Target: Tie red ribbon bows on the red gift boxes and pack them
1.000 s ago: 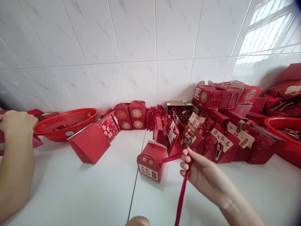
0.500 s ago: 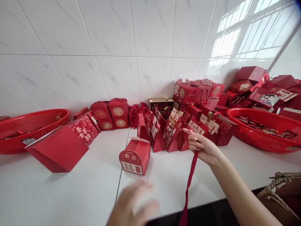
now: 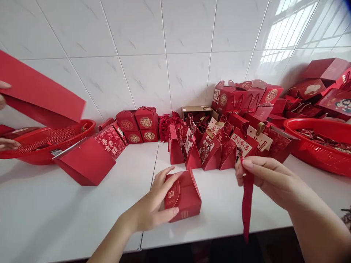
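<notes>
On the white table a small red gift box (image 3: 189, 199) with a rounded flap and pale characters stands near the front edge. My left hand (image 3: 155, 204) grips it from the left, fingers over the top and thumb along the near side. Off to the right, my right hand (image 3: 263, 179) pinches the upper end of a dark red ribbon (image 3: 248, 204), which hangs straight down beyond the table edge. Behind the box stand several red triangular gift bags (image 3: 211, 149) with tags and loops.
At far left another person's hand (image 3: 4, 91) holds up a red box (image 3: 41, 93) over a red plastic basket (image 3: 68, 142). An open red box (image 3: 85, 160) lies nearby. Stacked boxes (image 3: 146, 124) line the tiled wall. Another basket (image 3: 318, 153) stands right.
My left hand has come onto the gift box, which is now turned and nearer. My right hand has shifted right and lower with the ribbon. Another person's hands and a red box have appeared at left.
</notes>
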The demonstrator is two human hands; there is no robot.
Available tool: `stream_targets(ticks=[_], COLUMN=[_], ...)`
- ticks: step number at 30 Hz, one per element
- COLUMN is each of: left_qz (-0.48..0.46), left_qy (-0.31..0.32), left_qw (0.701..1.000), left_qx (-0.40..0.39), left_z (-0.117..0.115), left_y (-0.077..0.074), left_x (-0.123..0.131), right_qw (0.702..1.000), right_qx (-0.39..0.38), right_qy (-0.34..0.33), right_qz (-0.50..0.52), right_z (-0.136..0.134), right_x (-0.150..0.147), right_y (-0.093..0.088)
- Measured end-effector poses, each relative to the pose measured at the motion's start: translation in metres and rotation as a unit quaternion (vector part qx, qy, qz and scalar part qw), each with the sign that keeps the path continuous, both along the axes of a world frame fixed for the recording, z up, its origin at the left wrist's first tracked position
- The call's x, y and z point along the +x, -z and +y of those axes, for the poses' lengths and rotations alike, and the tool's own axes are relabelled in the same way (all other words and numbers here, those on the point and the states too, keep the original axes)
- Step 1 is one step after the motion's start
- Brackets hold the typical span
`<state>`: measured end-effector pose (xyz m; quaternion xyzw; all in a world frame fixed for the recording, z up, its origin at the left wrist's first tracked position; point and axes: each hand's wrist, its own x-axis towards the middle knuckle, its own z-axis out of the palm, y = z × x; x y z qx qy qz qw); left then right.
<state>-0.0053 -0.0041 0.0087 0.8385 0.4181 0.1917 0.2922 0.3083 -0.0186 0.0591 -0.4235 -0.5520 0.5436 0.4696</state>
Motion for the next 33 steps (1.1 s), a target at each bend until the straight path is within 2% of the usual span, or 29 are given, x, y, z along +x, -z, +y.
stream_targets(ticks=[3, 7, 12, 16, 23, 29, 31, 33], left_qz=[-0.002, 0.012, -0.015, -0.053, -0.087, -0.108, -0.135, -0.176], left_qy=[0.02, 0.011, -0.032, -0.024, -0.006, -0.01, -0.021, -0.044], left_qw=[1.0, 0.999, 0.997, 0.995, 0.995, 0.993, 0.99, 0.983], left_qx=[-0.013, 0.032, 0.074, 0.086, 0.044, 0.036, 0.035, 0.032], left_z=[-0.007, -0.011, -0.007, 0.0, 0.004, 0.006, 0.007, 0.008], left_y=[-0.008, -0.021, -0.038, -0.041, -0.038, -0.033, -0.033, -0.033], left_x=[0.0, 0.014, 0.036, 0.047, 0.049, 0.051, 0.05, 0.047], right_qw=[0.994, 0.983, 0.971, 0.96, 0.95, 0.95, 0.957, 0.967], right_qx=[-0.032, -0.073, -0.079, -0.098, -0.098, -0.07, -0.03, 0.032], right_qy=[-0.083, -0.15, -0.215, -0.257, -0.292, -0.281, -0.23, -0.125], right_qz=[-0.057, -0.081, -0.074, -0.053, -0.047, -0.118, -0.172, -0.219], right_z=[-0.002, 0.003, 0.015, 0.024, 0.037, 0.033, 0.029, 0.027], right_x=[-0.015, -0.037, -0.049, -0.052, -0.059, -0.063, -0.062, -0.06], right_y=[0.011, 0.026, 0.026, 0.024, 0.024, 0.021, 0.021, 0.021])
